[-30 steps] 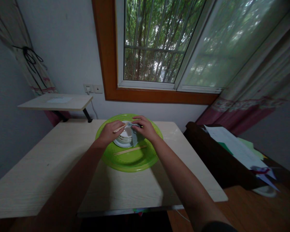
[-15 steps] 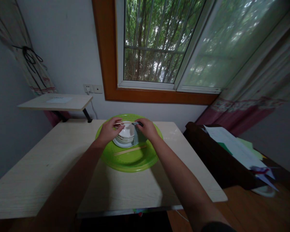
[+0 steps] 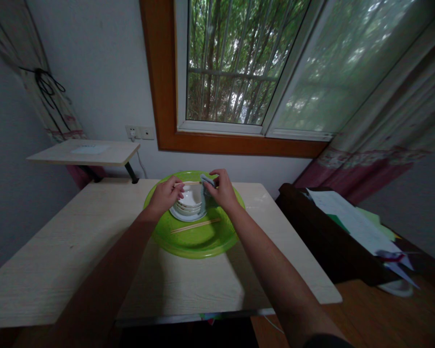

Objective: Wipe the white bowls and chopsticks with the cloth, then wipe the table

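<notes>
Mid-frame, the left hand (image 3: 167, 192) pinches slim pale wooden chopsticks (image 3: 191, 183), the right hand (image 3: 222, 190) clasps grey-blue cloth (image 3: 207, 180) at their right end: wiping, it seems! Next stroke wants a steady left pinch.

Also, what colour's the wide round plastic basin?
The basin is lime green; best in the head view.

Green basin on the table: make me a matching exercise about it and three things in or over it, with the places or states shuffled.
Things:
1. cloth
2. white bowls
3. loose chopsticks
4. green basin

Places or states:
A. stacked on a plate
B. on the table
C. in the right hand
D. lying flat beside the plate

Pairs: 1-C, 2-A, 3-D, 4-B
</notes>
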Motion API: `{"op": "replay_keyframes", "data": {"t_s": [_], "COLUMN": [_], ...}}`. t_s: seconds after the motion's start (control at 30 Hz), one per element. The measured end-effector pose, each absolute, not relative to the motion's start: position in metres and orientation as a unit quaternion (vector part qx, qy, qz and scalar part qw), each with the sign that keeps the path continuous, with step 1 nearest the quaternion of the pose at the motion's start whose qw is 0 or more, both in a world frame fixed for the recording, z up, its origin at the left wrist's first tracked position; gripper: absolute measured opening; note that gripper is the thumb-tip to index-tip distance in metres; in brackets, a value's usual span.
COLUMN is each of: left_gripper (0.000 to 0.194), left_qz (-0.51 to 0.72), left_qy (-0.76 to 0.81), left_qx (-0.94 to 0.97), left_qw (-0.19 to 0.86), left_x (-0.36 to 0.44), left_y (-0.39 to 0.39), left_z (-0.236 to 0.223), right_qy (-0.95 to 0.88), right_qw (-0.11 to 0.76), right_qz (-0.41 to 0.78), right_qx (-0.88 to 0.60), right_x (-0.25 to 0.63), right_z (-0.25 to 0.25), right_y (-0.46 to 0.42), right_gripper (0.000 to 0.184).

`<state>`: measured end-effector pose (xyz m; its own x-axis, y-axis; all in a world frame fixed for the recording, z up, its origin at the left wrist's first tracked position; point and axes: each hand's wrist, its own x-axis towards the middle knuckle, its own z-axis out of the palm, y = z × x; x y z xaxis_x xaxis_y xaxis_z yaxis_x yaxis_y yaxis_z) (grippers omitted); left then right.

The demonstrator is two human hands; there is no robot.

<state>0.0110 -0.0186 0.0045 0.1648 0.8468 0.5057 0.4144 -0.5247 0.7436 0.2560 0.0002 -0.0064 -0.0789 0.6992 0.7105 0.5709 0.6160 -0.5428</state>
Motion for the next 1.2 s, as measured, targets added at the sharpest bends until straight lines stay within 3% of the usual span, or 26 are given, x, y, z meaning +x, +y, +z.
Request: {"op": "replay_keyframes", "data": {"t_s": [0.2,0.4,0.67,0.87,1.2], "left_gripper": [0.019,0.014,0.016,0.015,0.015], "left_qz": [0.387,0.383,0.375,0.432,0.601], "left_qy": [0.4,0.399,0.394,0.398,0.443], "left_qx": [0.81,0.818,0.819,0.785,0.651], "left_qw": [0.183,0.158,0.183,0.199,0.137], "left_x": [0.013,0.011,0.011,0.012,0.002], "left_y": [-0.018,-0.016,-0.02,-0.022,-0.011], "left_z": [0.002,-0.002,0.001,0.002,-0.001], "right_qy": [-0.794,-0.867,-0.881,-0.873,-0.843], "right_qw": [0.504,0.41,0.379,0.359,0.345], "right_qz": [0.033,0.045,0.002,-0.002,-0.028], "right_qx": [-0.339,-0.28,-0.282,-0.332,-0.412], "right_x": [0.248,0.241,0.242,0.243,0.252], "right_z": [0.006,0.008,0.007,0.008,0.004], "right_y": [-0.01,-0.011,-0.01,-0.01,-0.003], "right_gripper": [0.006,0.017,0.017,0.017,0.017]}}
